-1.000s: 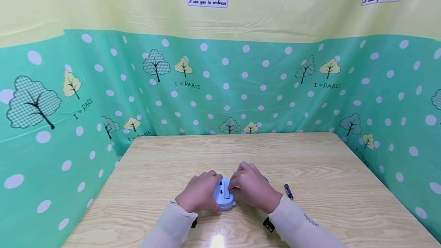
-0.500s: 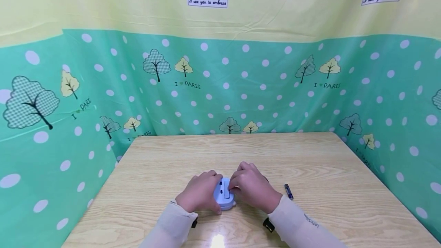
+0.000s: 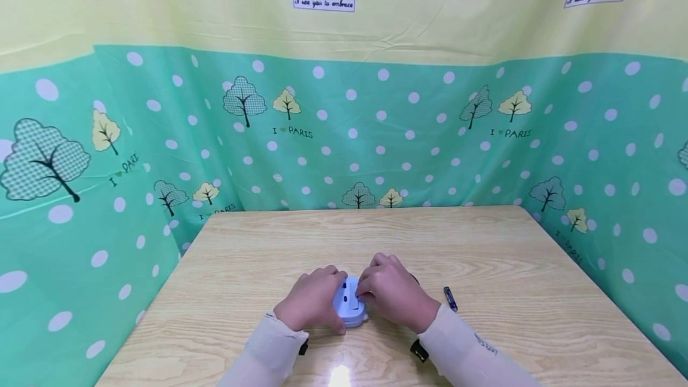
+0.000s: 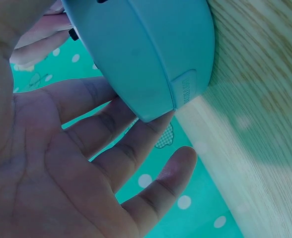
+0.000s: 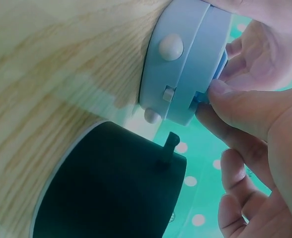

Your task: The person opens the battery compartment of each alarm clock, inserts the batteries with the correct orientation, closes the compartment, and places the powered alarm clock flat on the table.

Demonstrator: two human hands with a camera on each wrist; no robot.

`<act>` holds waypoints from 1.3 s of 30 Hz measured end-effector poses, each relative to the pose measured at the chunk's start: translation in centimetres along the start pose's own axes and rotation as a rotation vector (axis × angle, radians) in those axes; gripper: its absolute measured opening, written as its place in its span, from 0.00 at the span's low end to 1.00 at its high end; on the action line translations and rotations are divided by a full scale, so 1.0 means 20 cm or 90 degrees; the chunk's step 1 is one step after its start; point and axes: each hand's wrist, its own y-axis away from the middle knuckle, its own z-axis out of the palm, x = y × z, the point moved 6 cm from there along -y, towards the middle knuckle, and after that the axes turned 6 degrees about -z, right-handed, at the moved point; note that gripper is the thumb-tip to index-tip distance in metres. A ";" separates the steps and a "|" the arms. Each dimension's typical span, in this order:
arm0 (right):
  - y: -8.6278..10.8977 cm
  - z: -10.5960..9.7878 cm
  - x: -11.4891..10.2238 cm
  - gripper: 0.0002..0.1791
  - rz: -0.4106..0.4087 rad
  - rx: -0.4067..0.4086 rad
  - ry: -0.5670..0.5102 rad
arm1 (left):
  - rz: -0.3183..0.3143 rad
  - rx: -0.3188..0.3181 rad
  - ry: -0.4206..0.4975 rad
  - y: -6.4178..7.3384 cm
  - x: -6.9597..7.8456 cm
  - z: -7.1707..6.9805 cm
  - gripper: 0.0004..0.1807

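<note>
A small light-blue alarm clock (image 3: pixel 352 318) lies back up near the front middle of the table, two black knobs (image 3: pixel 345 299) showing. My left hand (image 3: pixel 312 300) grips its left side, thumb at the near end and fingers at the far end. In the left wrist view, fingertips touch the clock's casing (image 4: pixel 131 54). With thumb and index finger, my right hand (image 3: pixel 396 295) pinches at the long battery cover (image 3: pixel 353 296) on the clock's back. The right wrist view has that thumb and finger (image 5: pixel 235 106) right at the casing's edge, beside a blue piece partly hidden by them.
A dark AAA-type battery (image 3: pixel 450 299) lies on the wooden table (image 3: pixel 269 243) to the right of my right hand. In the right wrist view, a black cylinder-like thing (image 5: pixel 116 183) with a small peg stands close to the clock. A polka-dot curtain (image 3: pixel 333 136) surrounds the table.
The dark gap at the battery cover's near end has narrowed. Both hands keep nearly the same place, and the clock has not moved.
</note>
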 end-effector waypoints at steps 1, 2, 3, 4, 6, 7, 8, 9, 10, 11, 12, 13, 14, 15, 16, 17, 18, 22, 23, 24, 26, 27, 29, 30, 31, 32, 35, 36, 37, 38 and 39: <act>0.00 0.00 0.00 0.06 0.000 -0.001 0.001 | 0.002 0.002 -0.001 0.00 0.00 0.00 0.58; 0.00 0.00 0.00 0.06 -0.001 -0.002 0.002 | 0.003 0.003 -0.002 0.00 0.00 0.00 0.57; 0.00 0.00 0.00 0.06 -0.002 -0.002 0.003 | 0.005 0.005 -0.003 0.00 0.00 -0.01 0.57; 0.00 0.00 0.00 0.06 -0.003 -0.001 0.004 | 0.007 0.007 -0.005 0.00 0.01 -0.01 0.57; 0.00 0.00 -0.01 0.07 -0.006 -0.001 0.006 | 0.010 0.010 -0.009 0.00 0.01 -0.01 0.57; 0.00 0.00 -0.01 0.07 -0.007 -0.001 0.006 | 0.011 0.011 -0.010 0.01 0.01 -0.02 0.57; 0.00 0.00 -0.01 0.07 -0.007 -0.001 0.007 | 0.011 0.011 -0.011 0.00 0.01 -0.02 0.57; 0.00 0.00 -0.01 0.07 -0.008 -0.003 0.009 | 0.011 0.012 -0.011 0.00 0.01 -0.02 0.57; 0.00 0.00 -0.01 0.07 -0.008 -0.004 0.010 | 0.011 0.012 -0.011 0.01 0.01 -0.01 0.57; 0.00 0.00 -0.01 0.07 -0.008 -0.006 0.011 | 0.010 0.011 -0.011 0.01 0.01 -0.01 0.56; 0.00 0.00 -0.01 0.07 -0.009 -0.007 0.013 | 0.010 0.011 -0.010 0.01 0.01 -0.01 0.56; 0.00 0.00 -0.01 0.07 -0.010 -0.009 0.013 | 0.012 0.012 -0.010 0.00 0.01 -0.01 0.56; 0.00 0.00 -0.01 0.07 -0.010 -0.010 0.014 | 0.012 0.013 -0.009 0.00 0.01 -0.01 0.56; 0.00 0.00 -0.01 0.07 -0.010 -0.011 0.015 | 0.013 0.013 -0.009 0.00 0.01 -0.01 0.56; 0.00 0.00 -0.01 0.07 -0.010 -0.011 0.016 | 0.013 0.014 -0.009 0.01 0.01 -0.01 0.56; 0.00 0.00 -0.01 0.07 -0.010 -0.012 0.016 | 0.013 0.014 -0.009 0.01 0.01 -0.01 0.56; 0.00 0.00 -0.01 0.07 -0.010 -0.013 0.017 | 0.013 0.015 -0.010 0.00 0.01 -0.01 0.56; 0.00 0.00 -0.02 0.07 -0.010 -0.015 0.018 | 0.012 0.017 -0.012 0.00 0.00 -0.01 0.56; 0.00 0.00 -0.02 0.07 -0.010 -0.015 0.018 | 0.013 0.018 -0.012 0.00 0.00 0.00 0.56; 0.00 0.00 -0.02 0.07 -0.011 -0.015 0.018 | 0.014 0.019 -0.012 0.00 0.00 -0.01 0.56; 0.00 0.00 -0.02 0.07 -0.010 -0.015 0.019 | 0.015 0.020 -0.012 0.00 0.00 -0.01 0.56; 0.00 0.00 -0.02 0.07 -0.010 -0.016 0.020 | 0.015 0.020 -0.012 0.00 0.00 -0.01 0.56; 0.00 0.00 -0.02 0.07 -0.010 -0.017 0.021 | 0.015 0.020 -0.012 0.00 0.00 -0.01 0.56; 0.00 0.00 -0.02 0.07 -0.010 -0.017 0.021 | 0.014 0.019 -0.011 0.00 0.00 -0.01 0.56; 0.00 0.00 -0.02 0.07 -0.009 -0.018 0.021 | 0.013 0.018 -0.012 0.00 0.00 -0.01 0.56; 0.00 0.00 -0.02 0.07 -0.009 -0.018 0.020 | 0.012 0.016 -0.012 0.00 0.00 -0.01 0.56; 0.00 0.00 -0.02 0.07 -0.010 -0.019 0.017 | 0.010 0.012 -0.008 0.00 0.00 0.00 0.57; 0.00 0.00 -0.02 0.07 -0.010 -0.019 0.016 | 0.009 0.011 -0.007 0.00 0.00 0.00 0.57; 0.00 0.00 -0.02 0.07 -0.010 -0.021 0.016 | 0.009 0.011 -0.006 0.00 0.00 0.00 0.57; 0.00 0.00 -0.02 0.07 -0.009 -0.022 0.015 | 0.009 0.010 -0.005 0.00 0.00 0.00 0.57; 0.00 0.00 -0.02 0.07 -0.009 -0.023 0.015 | 0.009 0.010 -0.005 0.00 0.00 0.00 0.57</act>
